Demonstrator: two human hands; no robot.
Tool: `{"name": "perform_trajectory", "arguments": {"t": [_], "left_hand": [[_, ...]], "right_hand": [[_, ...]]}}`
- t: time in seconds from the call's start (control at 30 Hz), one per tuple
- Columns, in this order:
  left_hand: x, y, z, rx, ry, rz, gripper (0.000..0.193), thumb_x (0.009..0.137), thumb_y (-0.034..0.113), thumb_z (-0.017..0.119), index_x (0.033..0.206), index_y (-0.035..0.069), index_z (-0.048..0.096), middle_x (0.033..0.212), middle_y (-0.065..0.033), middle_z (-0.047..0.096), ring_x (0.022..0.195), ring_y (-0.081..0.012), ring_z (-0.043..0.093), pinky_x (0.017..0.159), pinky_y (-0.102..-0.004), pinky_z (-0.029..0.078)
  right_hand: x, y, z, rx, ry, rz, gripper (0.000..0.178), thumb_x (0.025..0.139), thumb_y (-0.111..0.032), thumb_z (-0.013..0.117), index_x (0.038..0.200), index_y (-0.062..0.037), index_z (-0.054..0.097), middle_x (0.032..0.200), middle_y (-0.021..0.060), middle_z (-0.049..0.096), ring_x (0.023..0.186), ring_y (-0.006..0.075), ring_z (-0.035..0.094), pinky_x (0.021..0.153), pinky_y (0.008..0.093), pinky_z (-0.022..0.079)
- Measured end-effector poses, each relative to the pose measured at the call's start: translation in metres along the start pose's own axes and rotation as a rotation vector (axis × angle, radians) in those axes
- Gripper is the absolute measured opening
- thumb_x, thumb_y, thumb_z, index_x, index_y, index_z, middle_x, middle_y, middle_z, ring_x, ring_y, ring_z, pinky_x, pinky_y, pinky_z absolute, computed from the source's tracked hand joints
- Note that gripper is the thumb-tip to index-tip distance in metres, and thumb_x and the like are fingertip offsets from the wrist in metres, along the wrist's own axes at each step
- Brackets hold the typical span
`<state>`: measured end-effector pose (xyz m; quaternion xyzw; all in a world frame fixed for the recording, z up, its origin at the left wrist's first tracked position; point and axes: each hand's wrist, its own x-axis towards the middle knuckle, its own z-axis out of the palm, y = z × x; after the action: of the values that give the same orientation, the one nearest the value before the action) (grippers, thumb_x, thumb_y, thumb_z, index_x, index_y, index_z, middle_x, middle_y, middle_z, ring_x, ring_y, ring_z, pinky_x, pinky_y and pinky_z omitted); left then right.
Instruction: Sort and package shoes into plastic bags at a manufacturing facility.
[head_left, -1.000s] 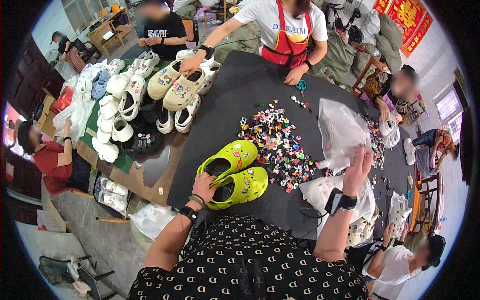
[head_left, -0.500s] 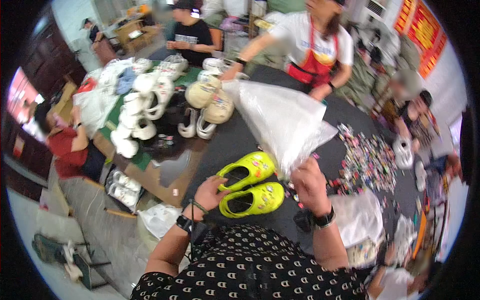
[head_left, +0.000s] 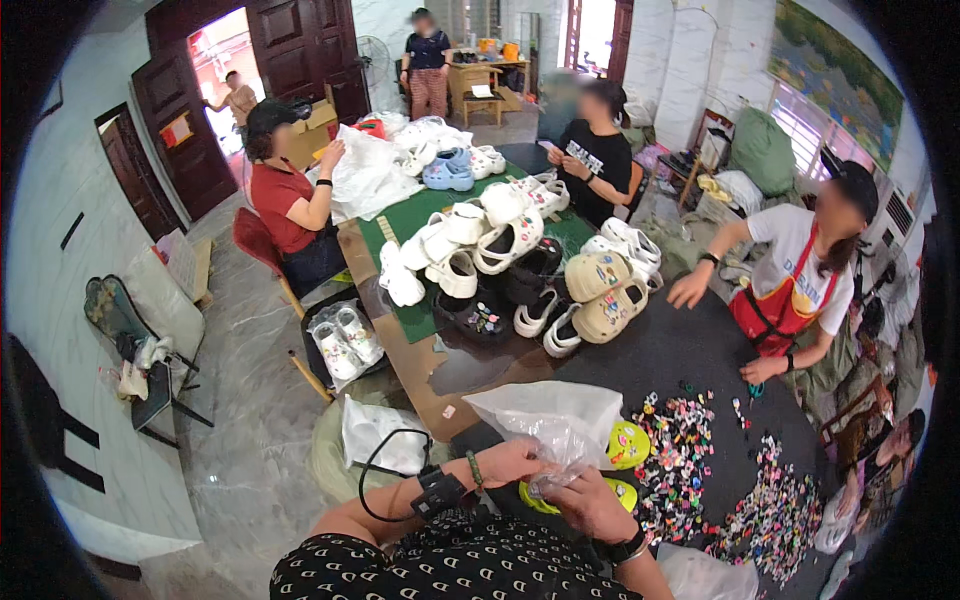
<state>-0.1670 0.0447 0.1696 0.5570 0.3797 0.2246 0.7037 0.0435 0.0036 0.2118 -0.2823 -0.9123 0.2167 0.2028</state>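
A clear plastic bag (head_left: 545, 410) lies spread over the near part of the dark table. My left hand (head_left: 508, 463) pinches its near edge, fingers closed. Close beside it, my right hand (head_left: 597, 508) is closed on the bunched plastic of the same bag. A lime-green clog (head_left: 628, 445) with small charms shows past the bag's right side. The other lime-green clog (head_left: 540, 498) is mostly hidden under the bag and my hands.
Small colourful shoe charms (head_left: 690, 440) lie heaped to the right. Beyond the bag stand beige clogs (head_left: 605, 295), white clogs (head_left: 510, 240) and black clogs (head_left: 480, 315). Across the table a co-worker in a red apron (head_left: 775, 320) reaches over it; others sit farther back.
My left hand has left the lime-green clogs and now grips the bag along with my right hand. The co-worker's hands have come off the bag. The view has swung left.
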Motion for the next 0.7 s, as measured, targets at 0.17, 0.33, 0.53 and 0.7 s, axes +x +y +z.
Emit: {"name": "perform_trajectory", "arguments": {"t": [0.17, 0.33, 0.53, 0.7], "left_hand": [[0.001, -0.014, -0.046, 0.544, 0.324, 0.128, 0.019, 0.078, 0.014, 0.058, 0.081, -0.004, 0.062, 0.071, -0.0189, 0.062, 0.074, -0.0244, 0.063, 0.062, -0.0358, 0.048], [0.006, -0.013, -0.132, 1.501, 0.518, 0.143, 0.014, 0.069, 0.01, 0.057, 0.075, 0.0, 0.065, 0.084, -0.0191, 0.058, 0.088, -0.036, 0.052, 0.076, -0.0435, 0.045], [0.0, 0.047, -0.235, 1.19, 1.058, 0.17, 0.029, 0.072, 0.004, 0.054, 0.101, 0.003, 0.059, 0.092, -0.0221, 0.053, 0.086, -0.0373, 0.055, 0.074, -0.0429, 0.046], [0.025, 0.066, -0.333, 0.804, 1.394, 0.442, 0.04, 0.069, 0.008, 0.062, 0.109, 0.007, 0.056, 0.094, -0.0193, 0.057, 0.091, -0.0374, 0.056, 0.08, -0.0435, 0.045]], "right_hand": [[0.011, -0.003, 0.001, 0.061, 0.118, 0.055, 0.032, 0.075, -0.007, 0.068, 0.106, -0.0081, 0.061, 0.106, 0.0091, 0.061, 0.102, 0.0306, 0.054, 0.087, 0.0402, 0.043], [-0.031, 0.029, 0.016, 0.023, 0.187, 0.242, 0.034, 0.073, -0.006, 0.069, 0.106, -0.0095, 0.062, 0.111, 0.0134, 0.06, 0.109, 0.0299, 0.053, 0.092, 0.0402, 0.042], [-0.039, 0.028, 0.03, -0.131, 0.265, 0.458, 0.013, 0.083, -0.008, 0.061, 0.095, -0.0038, 0.065, 0.09, 0.0157, 0.065, 0.085, 0.0325, 0.062, 0.076, 0.0379, 0.049], [-0.022, 0.022, 0.034, -0.109, 0.197, 0.577, 0.015, 0.081, -0.009, 0.063, 0.095, -0.0038, 0.066, 0.089, 0.0168, 0.065, 0.082, 0.0319, 0.063, 0.072, 0.0372, 0.05]]}}
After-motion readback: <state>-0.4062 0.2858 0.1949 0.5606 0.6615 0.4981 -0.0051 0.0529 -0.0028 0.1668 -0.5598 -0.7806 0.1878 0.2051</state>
